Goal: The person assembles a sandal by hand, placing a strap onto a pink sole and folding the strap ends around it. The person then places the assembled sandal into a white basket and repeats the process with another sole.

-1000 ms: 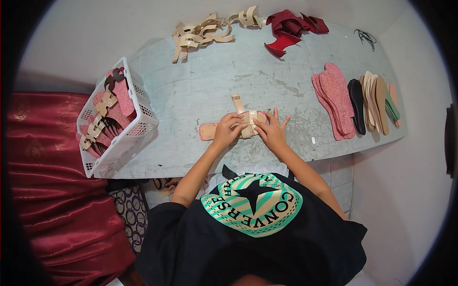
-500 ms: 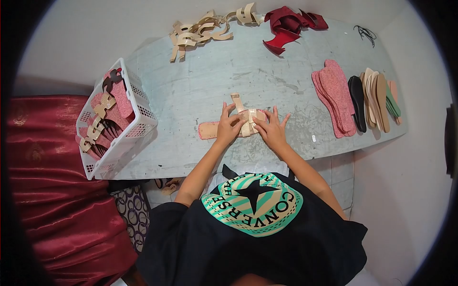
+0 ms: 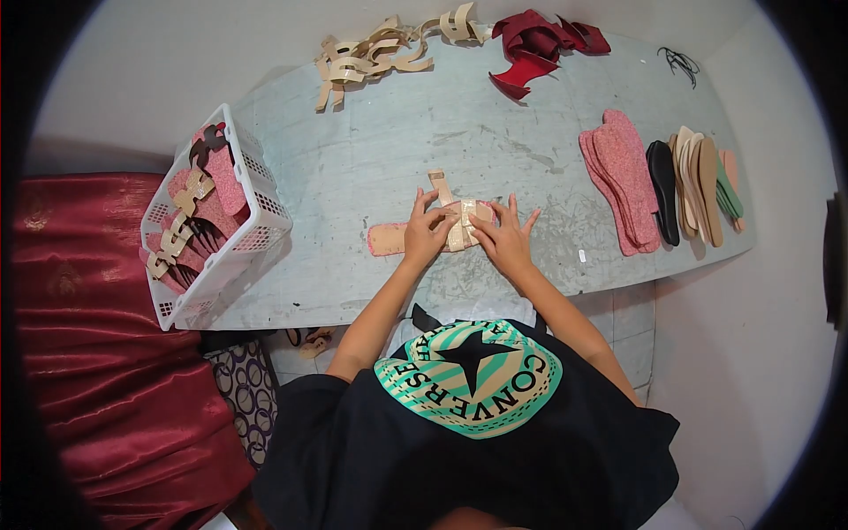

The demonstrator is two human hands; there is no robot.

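Note:
A pink insole (image 3: 387,238) lies flat on the pale blue table (image 3: 371,159), its heel end pointing left. A beige strap (image 3: 459,226) is wrapped across its front part, with one strap end (image 3: 438,184) sticking out toward the far side. My left hand (image 3: 427,233) grips the insole and the strap from the left, fingers curled over them. My right hand (image 3: 505,240) presses on the strap and insole from the right, fingers spread.
A white basket (image 3: 212,212) with pink insoles and straps overhangs the table's left edge. Beige straps (image 3: 371,57) and red pieces (image 3: 539,49) lie at the far edge. Pink insoles (image 3: 618,177) and black, tan and green soles (image 3: 693,185) sit on the right. Red cloth (image 3: 97,353) lies left.
My left fingers have shifted slightly on the strap, lifting and re-gripping it. The insole and my right hand stay in nearly the same place.

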